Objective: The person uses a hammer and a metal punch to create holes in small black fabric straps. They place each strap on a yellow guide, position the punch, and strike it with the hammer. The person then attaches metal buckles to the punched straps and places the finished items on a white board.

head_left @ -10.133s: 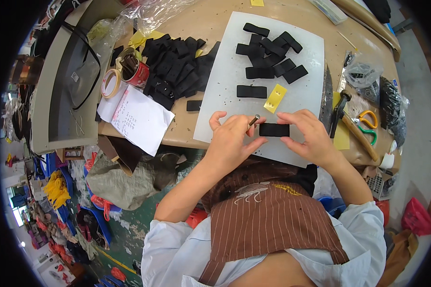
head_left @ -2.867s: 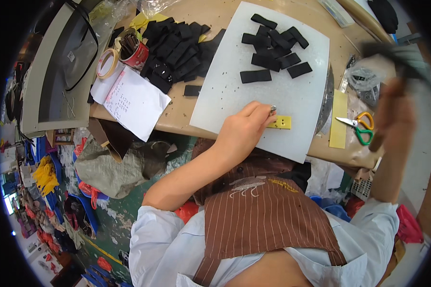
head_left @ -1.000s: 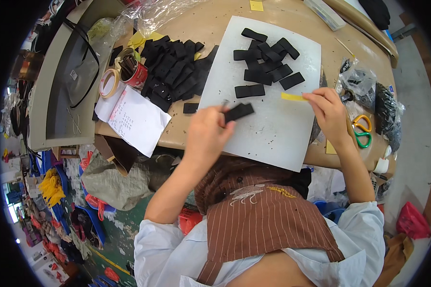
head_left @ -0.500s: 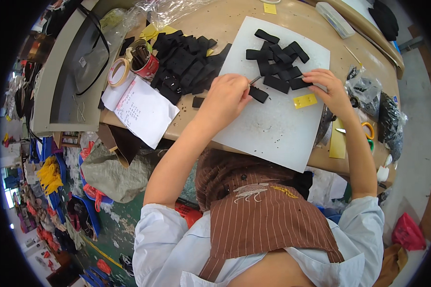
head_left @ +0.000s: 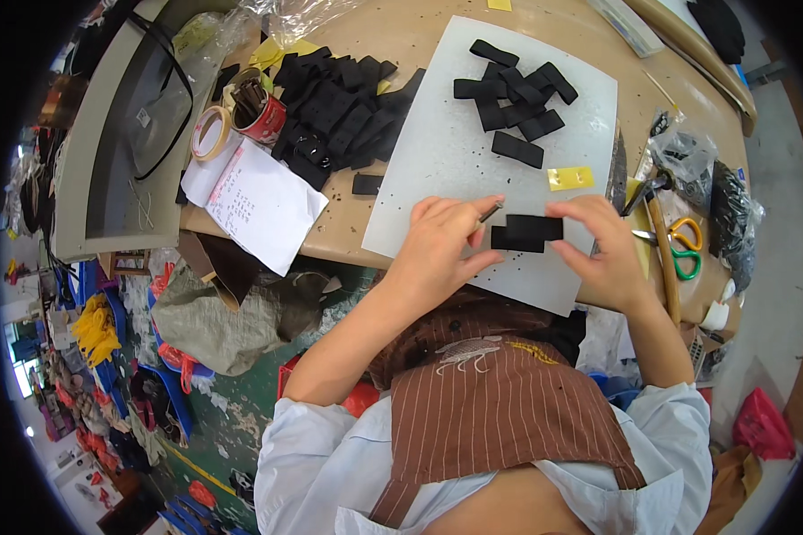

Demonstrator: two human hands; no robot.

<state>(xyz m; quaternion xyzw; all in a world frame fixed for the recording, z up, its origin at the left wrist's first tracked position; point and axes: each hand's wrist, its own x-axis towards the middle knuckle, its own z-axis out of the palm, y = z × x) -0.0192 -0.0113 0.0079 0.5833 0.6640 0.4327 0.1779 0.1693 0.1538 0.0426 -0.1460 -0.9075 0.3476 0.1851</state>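
Two black fabric bands meet over the front half of the white board (head_left: 419, 169), one overlapping the other. The upper band (head_left: 542, 226) has its right end pinched between thumb and fingers of my right hand (head_left: 608, 250). My left hand (head_left: 446, 239) is closed round a thin metal tool (head_left: 491, 211), whose kind I cannot make out; only its tip shows. Against that hand's fingertips sits the left end of the lower band (head_left: 501, 241). A pile of black bands (head_left: 516, 96) lies farther back on the board, with a single band (head_left: 517, 149) nearest me.
Left of the board are a heap of black pieces (head_left: 339, 111), a red can of dark sticks (head_left: 259, 111), a tape roll (head_left: 211, 134) and a written paper (head_left: 263, 209). Scissors (head_left: 684, 245), a wooden-handled hammer (head_left: 662, 241) and a yellow card (head_left: 570, 178) lie rightward.
Both hands have drawn nearer to me, bringing two bands from the pile's near edge and placing them overlapped. The metal tool stays in my left hand.
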